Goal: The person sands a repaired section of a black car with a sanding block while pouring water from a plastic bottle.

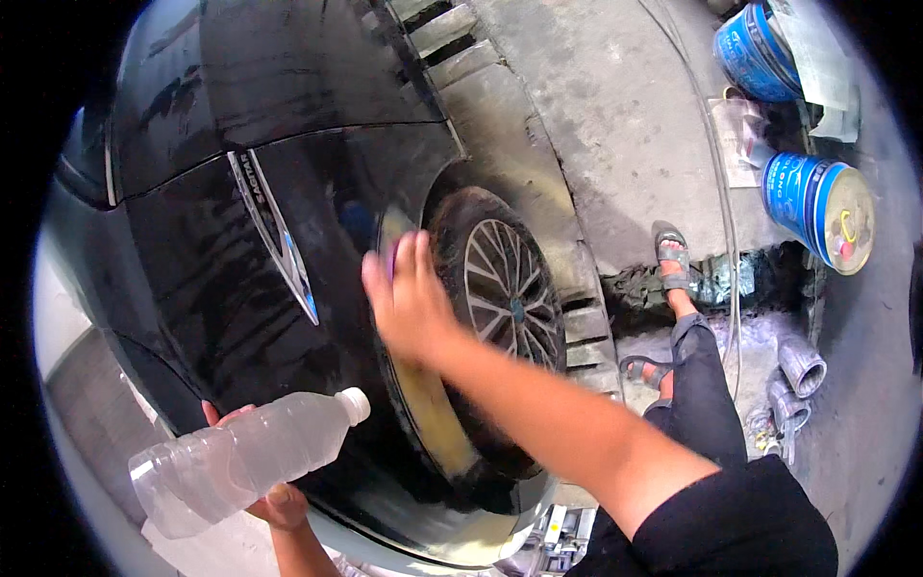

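Note:
My left hand (283, 506) is wrapped round a clear plastic bottle (245, 454), with a white cap (356, 406) and cloudy contents, tilted on its side in front of the black car's body. Against the front fender (332, 207), at the edge of the wheel arch, my right hand (415, 310) is pressed with its fingers bent. A small purple bit shows between those fingers; the rest of what they hold is hidden. Below the hand, a yellowish, sanded-looking patch (437, 413) runs along the arch. Just right of it is the spoked wheel (514, 298).
A chrome trim piece (274, 236) sits on the fender. Two blue buckets (798, 197) stand at the far right. A cable (716, 154) crosses the concrete floor (615, 106). My sandalled feet (673, 260) are beside a broken gutter; grey tubes (798, 365) lie nearby.

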`<state>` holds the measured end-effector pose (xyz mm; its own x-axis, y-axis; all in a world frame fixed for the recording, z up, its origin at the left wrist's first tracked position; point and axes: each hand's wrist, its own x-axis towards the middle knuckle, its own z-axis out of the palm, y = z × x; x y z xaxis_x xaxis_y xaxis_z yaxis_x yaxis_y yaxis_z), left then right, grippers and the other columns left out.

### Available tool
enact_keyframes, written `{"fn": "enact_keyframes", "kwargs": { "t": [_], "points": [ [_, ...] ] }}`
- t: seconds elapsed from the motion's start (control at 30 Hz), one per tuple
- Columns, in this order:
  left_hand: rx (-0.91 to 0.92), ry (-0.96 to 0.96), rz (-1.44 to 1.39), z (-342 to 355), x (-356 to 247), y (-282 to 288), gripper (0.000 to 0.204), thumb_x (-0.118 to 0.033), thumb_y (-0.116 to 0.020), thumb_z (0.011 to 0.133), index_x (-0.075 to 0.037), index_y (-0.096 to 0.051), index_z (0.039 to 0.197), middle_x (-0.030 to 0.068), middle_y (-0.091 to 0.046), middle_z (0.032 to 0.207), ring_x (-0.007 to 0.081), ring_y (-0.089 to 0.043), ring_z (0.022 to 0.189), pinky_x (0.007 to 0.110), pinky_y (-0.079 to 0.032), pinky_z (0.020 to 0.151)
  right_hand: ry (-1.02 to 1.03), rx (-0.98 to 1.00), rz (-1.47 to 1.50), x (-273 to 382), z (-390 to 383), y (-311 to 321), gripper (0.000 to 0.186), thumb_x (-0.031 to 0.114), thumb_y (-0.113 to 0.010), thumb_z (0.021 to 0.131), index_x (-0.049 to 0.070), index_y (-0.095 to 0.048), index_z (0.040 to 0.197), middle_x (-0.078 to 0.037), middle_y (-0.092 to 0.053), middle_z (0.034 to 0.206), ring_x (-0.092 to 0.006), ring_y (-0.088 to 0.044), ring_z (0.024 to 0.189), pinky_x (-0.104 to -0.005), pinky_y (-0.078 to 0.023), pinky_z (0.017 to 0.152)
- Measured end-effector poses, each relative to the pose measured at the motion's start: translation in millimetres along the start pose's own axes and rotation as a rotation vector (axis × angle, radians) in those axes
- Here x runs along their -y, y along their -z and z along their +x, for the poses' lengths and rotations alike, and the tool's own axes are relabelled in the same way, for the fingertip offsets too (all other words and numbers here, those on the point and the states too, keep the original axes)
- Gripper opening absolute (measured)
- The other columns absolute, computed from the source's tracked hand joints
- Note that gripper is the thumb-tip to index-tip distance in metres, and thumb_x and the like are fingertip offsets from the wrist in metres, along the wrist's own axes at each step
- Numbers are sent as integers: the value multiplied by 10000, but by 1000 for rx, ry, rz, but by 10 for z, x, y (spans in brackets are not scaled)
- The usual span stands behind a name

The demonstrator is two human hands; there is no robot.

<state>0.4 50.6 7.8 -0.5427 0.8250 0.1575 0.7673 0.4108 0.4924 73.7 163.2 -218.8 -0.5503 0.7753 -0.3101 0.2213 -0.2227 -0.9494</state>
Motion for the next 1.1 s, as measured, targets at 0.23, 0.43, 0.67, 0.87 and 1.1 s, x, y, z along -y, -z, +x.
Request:
{"fn": "enact_keyframes", "kwargs": {
  "t": [0.23,0.43,0.67,0.87,1.1],
  "points": [
    [-20,-59,-51,52,5,-70,909,-628,-700,794,-101,-348,1445,150,-557,1294,270,-596,1158,475,-463,1055,-599,106,866,-302,771,410,656,483,-384,955,-109,-584,1153,-322,-598,1230,-428,-585,1157,-486,-443,923],
    [40,-72,27,-25,90,112,885,-601,-613,867,-31,-302,1468,248,-402,1465,353,-498,1273,487,-431,1064,-596,171,978,57,94,593,482,358,-480,938,-44,-618,1167,-206,-620,1227,-240,-531,1195,-369,-369,1032],
    [49,-123,70,-26,233,178,796,-552,-604,898,-29,-345,1439,198,-427,1456,312,-488,1291,461,-427,1064,-654,291,1203,-165,204,678,316,317,-500,903,35,-638,940,-116,-666,901,-250,-632,851,-417,-498,822],
    [21,-30,-12,47,240,167,634,-466,-647,890,67,-550,1219,141,-633,1148,250,-594,1084,355,-426,965,-243,449,401,18,-1528,712,358,263,-456,953,-47,-636,950,-253,-580,1078,-326,-538,1012,-412,-417,911],
    [36,-23,19,139,201,153,568,-437,-666,900,55,-569,1167,90,-635,1052,163,-577,955,297,-430,860,-221,593,324,-309,-2935,665,785,267,-464,920,-114,-105,1505,-341,-205,1549,-388,-203,1474,-360,-180,1205]
  ]
}}
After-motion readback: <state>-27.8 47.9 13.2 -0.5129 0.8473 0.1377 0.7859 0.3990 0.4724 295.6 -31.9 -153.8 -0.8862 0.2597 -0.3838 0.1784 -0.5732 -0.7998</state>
